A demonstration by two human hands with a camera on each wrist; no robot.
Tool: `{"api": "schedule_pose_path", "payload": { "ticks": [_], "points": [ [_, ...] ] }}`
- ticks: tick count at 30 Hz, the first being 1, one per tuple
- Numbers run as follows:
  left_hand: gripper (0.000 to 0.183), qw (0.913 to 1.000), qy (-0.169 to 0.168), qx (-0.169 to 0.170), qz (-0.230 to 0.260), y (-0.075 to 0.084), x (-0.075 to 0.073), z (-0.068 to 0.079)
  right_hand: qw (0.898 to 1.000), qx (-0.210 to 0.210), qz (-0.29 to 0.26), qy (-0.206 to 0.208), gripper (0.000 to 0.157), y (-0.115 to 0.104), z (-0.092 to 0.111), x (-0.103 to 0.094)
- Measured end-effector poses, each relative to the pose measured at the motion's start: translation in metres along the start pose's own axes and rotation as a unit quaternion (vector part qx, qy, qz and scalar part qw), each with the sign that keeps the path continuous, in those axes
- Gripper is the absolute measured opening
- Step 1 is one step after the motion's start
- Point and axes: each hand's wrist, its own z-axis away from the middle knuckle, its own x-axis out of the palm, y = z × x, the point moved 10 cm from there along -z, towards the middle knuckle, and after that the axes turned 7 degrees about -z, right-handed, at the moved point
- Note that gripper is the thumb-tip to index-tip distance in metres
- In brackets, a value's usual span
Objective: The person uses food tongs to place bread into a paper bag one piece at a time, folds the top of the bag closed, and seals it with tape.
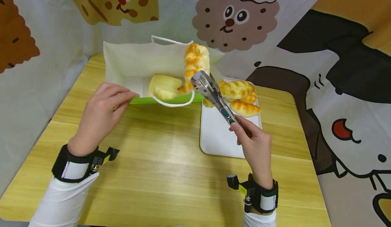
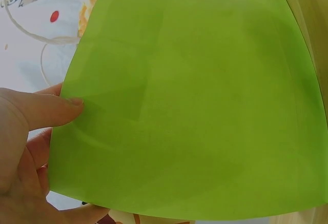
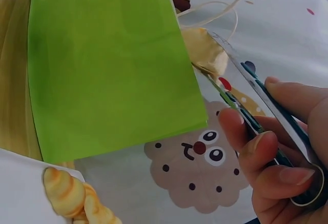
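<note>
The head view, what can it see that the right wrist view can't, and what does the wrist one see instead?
Only the head view shows the left hand at the edge of the paper bag and the pale yellow pieces inside it. Only the right wrist view shows a broad green side of that bag; the head view catches just thin green strips. Both show the right hand holding tongs, the golden bread they grip, the white tray and the cookie face.

One bag (image 1: 131,59), one tray (image 1: 220,137), one pair of tongs (image 1: 218,99)
</note>
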Motion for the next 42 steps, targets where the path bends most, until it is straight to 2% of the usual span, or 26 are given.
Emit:
{"api": "schedule_pose_path", "payload": {
  "ticks": [6, 13, 18, 25, 30, 35, 38, 42],
  "points": [
    [0.023, 1.0000, 0.001, 0.002, -0.001, 0.001, -0.002, 0.000, 0.997, -0.012, 0.063, -0.036, 0.029, -0.012, -0.010, 0.003],
    [0.023, 1.0000, 0.000, 0.009, 0.001, 0.003, -0.004, 0.000, 0.989, -0.032, 0.122, -0.078, 0.030, -0.031, -0.021, 0.002],
    [0.023, 1.0000, 0.000, 0.010, 0.000, 0.004, -0.005, -0.001, 0.977, -0.055, 0.173, -0.111, 0.031, -0.044, -0.031, 0.006],
    [0.023, 0.9999, -0.006, 0.009, -0.003, 0.004, -0.004, 0.000, 0.956, -0.073, 0.230, -0.164, 0.034, -0.060, -0.050, 0.022],
    [0.023, 0.9999, -0.009, 0.007, -0.005, 0.004, -0.003, 0.001, 0.945, -0.075, 0.248, -0.198, 0.031, -0.068, -0.062, 0.039],
    [0.023, 1.0000, -0.005, 0.008, -0.001, 0.005, -0.004, 0.003, 0.937, -0.100, 0.250, -0.221, 0.027, -0.076, -0.068, 0.055],
    [0.023, 1.0000, -0.001, 0.009, 0.003, 0.005, -0.004, 0.002, 0.936, -0.106, 0.245, -0.229, 0.025, -0.078, -0.071, 0.062],
    [0.024, 0.9999, 0.001, 0.012, 0.006, 0.006, -0.005, 0.001, 0.939, -0.083, 0.234, -0.238, 0.026, -0.076, -0.071, 0.068]
  ]
}}
